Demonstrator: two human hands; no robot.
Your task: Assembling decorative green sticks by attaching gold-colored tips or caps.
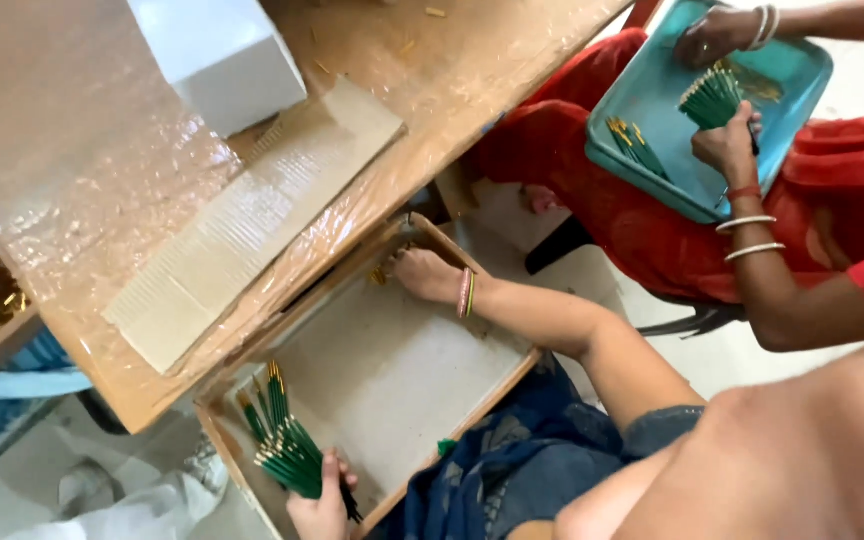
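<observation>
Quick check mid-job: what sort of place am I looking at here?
Probably a small hand-assembly workshop: a plastic-wrapped wooden table, a shallow wooden tray on the lap with green gold-tipped sticks in the left hand, and a co-worker sorting similar sticks.

Pretty bright, soft daylight all over, nothing harsh, and the crinkled clear plastic sheet over the wooden tabletop (102,150) throws back a whitish glare on the upper left, while the white box (222,55) up top is nearly blown out. Shadows are weak, just a dim patch under the table edge where it overhangs the shallow wooden tray (407,375). The whole shot is tilted and a bit soft, and the big bare shoulder at bottom right (802,460) is a total out-of-focus blur.
</observation>
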